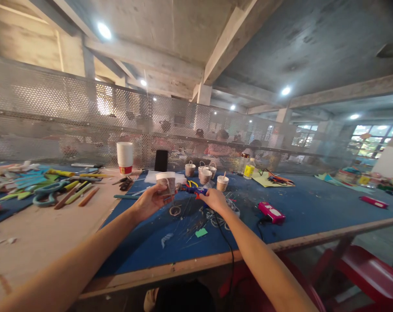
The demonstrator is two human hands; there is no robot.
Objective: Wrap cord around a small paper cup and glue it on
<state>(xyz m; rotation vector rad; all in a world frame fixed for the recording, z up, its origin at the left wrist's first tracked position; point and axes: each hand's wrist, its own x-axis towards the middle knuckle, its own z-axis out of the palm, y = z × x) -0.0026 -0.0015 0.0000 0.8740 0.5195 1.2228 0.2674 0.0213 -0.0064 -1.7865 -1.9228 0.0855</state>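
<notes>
Likely gluing, mid-frame
Left hand (153, 202) grips brown-and-white paper cup (166, 181); right hand (215, 201), blue-and-orange glue gun (196, 190); contact unclear, steady aim needed.

a paper cup (165, 182) is held above the blue tabletop (138, 247), mouth up and nearly upright, its rim and upper band white and bare, the wall below covered in a grey-brown wrap, partly hidden by fingers. just right of it, a dark blue glue gun (193, 190) with an orange-red part beneath its body is held roughly level, front end toward the cup; whether they touch cannot be told. a black cable runs from the gun down past the table's near edge.
</notes>
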